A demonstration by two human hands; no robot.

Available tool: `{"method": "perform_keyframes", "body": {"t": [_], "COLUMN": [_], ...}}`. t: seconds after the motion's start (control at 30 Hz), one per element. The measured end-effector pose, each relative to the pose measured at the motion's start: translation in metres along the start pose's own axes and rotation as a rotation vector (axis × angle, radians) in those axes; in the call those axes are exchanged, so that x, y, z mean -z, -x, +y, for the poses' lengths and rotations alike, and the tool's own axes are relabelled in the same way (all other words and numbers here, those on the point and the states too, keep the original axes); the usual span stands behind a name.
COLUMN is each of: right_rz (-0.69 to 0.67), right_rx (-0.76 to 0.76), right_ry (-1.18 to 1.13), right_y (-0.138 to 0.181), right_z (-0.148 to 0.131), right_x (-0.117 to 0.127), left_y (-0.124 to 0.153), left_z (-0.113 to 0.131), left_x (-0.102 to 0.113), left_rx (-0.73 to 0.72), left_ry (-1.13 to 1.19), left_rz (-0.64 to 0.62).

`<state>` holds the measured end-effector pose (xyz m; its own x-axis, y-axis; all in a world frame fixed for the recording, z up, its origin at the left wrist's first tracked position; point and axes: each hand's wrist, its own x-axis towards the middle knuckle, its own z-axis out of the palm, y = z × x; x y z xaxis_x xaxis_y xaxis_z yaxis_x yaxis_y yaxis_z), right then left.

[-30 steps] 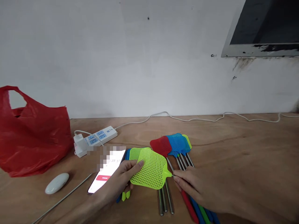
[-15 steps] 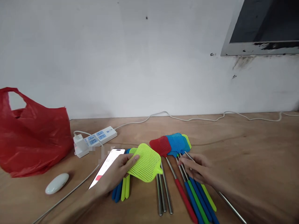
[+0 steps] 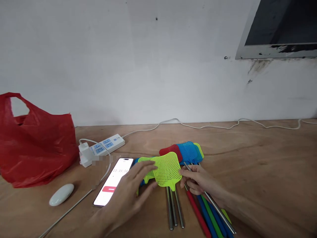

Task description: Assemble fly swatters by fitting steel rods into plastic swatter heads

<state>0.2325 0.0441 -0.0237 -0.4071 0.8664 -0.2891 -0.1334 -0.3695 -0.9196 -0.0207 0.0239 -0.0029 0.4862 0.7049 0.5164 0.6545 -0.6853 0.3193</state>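
Observation:
A yellow-green fly swatter head (image 3: 168, 169) is held up over the table, its short neck pointing toward me. My right hand (image 3: 198, 178) pinches the head's right edge with its fingertips and also keeps a thin metal rod (image 3: 218, 209) in its grip. My left hand (image 3: 131, 185) is at the head's left edge, thumb and fingers apart, fingertips at or very near it. Another yellow-green head (image 3: 146, 169) lies partly hidden behind that hand. Below the held head lie several loose metal rods (image 3: 174, 211).
Swatters with a red head (image 3: 169, 150), blue heads (image 3: 188, 152) and coloured handles (image 3: 198, 211) lie on the right. A phone (image 3: 116, 178) shows a timer. At left are a red plastic bag (image 3: 37, 142), a power strip (image 3: 109, 143) and a white oval object (image 3: 61, 195).
The yellow-green head has moved right and turned so its neck points toward me. My left hand has let it go, while my right hand has come in with the rod and pinched its edge.

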Motion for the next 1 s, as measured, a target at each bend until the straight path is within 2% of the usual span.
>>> {"method": "perform_keyframes", "body": {"t": [0.1, 0.23, 0.37, 0.5, 0.67, 0.87, 1.0], "right_rz": [-0.029, -0.051, -0.062, -0.051, 0.064, 0.185, 0.327], "right_rx": [-0.035, -0.069, -0.072, -0.074, -0.033, 0.168, 0.22], "right_ry": [-0.05, -0.094, -0.119, -0.147, -0.245, -0.268, -0.241], "right_y": [0.002, 0.004, 0.001, 0.0, 0.001, -0.003, -0.004], "right_z": [-0.003, -0.006, -0.005, -0.005, -0.006, -0.004, -0.002], "right_x": [-0.007, -0.016, -0.018, -0.017, -0.004, 0.013, 0.014], "left_y": [0.004, 0.003, 0.002, 0.004, 0.01, 0.005, 0.002], "left_z": [0.0, -0.005, -0.012, -0.025, -0.043, -0.034, -0.03], "left_x": [-0.006, -0.013, -0.011, -0.008, -0.013, -0.01, -0.01], "left_rx": [-0.234, -0.338, -0.398, -0.374, -0.312, -0.32, -0.22], "left_ry": [-0.082, -0.13, -0.175, -0.233, -0.365, -0.378, -0.36], "left_rz": [-0.035, -0.031, -0.068, -0.045, 0.034, -0.039, -0.112]}}
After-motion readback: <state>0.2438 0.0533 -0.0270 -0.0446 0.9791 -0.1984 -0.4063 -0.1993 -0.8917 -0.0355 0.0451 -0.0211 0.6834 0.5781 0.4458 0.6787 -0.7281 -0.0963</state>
